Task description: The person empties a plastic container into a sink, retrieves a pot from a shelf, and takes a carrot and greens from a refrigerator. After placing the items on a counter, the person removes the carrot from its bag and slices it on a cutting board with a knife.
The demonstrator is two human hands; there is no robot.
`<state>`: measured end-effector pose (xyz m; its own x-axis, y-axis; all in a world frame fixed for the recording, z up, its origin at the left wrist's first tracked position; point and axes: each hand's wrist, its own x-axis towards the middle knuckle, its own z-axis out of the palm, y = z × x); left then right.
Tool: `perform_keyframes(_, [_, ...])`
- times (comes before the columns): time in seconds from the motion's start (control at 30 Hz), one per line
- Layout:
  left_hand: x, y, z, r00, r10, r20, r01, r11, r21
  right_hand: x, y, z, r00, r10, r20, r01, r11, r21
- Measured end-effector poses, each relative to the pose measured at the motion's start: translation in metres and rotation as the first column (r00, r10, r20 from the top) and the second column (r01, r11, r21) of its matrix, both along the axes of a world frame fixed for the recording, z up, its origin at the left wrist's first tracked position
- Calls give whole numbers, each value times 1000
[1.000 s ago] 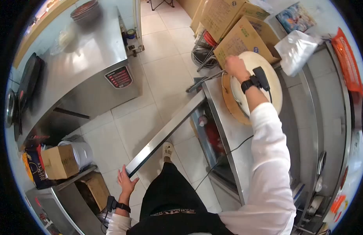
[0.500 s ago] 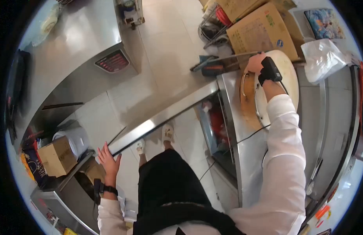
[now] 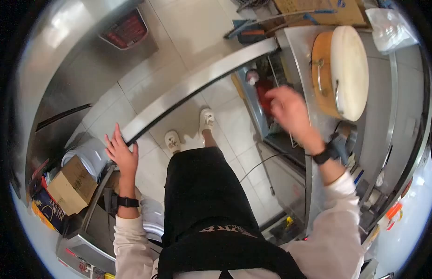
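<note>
Right hand off chopping block; left hand touches steel door.

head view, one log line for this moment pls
left hand: open, on end of steel door | right hand: open, blurred, holds nothing | round board: on counter, apart from the hand

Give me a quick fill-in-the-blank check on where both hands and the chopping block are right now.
1. The left hand rests on the end of the long ____ door edge.
2. The right hand is in the air and holds ____.
3. The round chopping block lies on the steel ____.

Missing words: steel (metal); nothing; counter
</note>
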<state>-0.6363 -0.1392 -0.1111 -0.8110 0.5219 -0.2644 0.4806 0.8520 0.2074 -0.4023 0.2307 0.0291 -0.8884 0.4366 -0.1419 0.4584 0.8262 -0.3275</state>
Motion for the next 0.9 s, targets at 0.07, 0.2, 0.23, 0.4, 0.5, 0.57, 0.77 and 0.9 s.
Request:
perform_keyframes(0.07, [-8, 3, -1, 998, -2, -55, 3, 1000, 17, 26, -53, -53, 992, -31, 123, 53, 982, -181])
perform_keyframes(0.2, [9, 7, -1, 960, -168, -222, 218, 950, 224, 115, -92, -215, 898, -202, 392, 349, 868, -353])
perform_keyframes(0.23, [28, 6, -2, 966, -176, -190, 225, 935, 275, 144, -91, -261, 838, -250, 485, 444, 828, -341])
perform_keyframes(0.4, [147, -17, -55, 825, -199, 529, 80, 968, 239, 278, -68, -455, 704, -390, 593, 585, 792, -174])
perform_keyframes(0.5, [227, -5, -98, 362, 18, 932, -197, 979, 57, 355, -46, -561, 570, -669, 476, 821, 483, -303])
perform_keyframes(0.57, [280, 4, -127, 64, 124, 990, -323, 941, -97, 387, -21, -585, 531, -670, 520, 847, 445, -291])
perform_keyframes(0.77, [410, 39, -180, -83, 0, 997, -393, 919, -33, 352, 61, -572, 720, -692, 51, 673, 715, 190])
perform_keyframes(0.9, [447, 79, -198, -56, -104, 993, -221, 971, 89, 390, 120, -634, 335, -795, 505, 924, 382, -11])
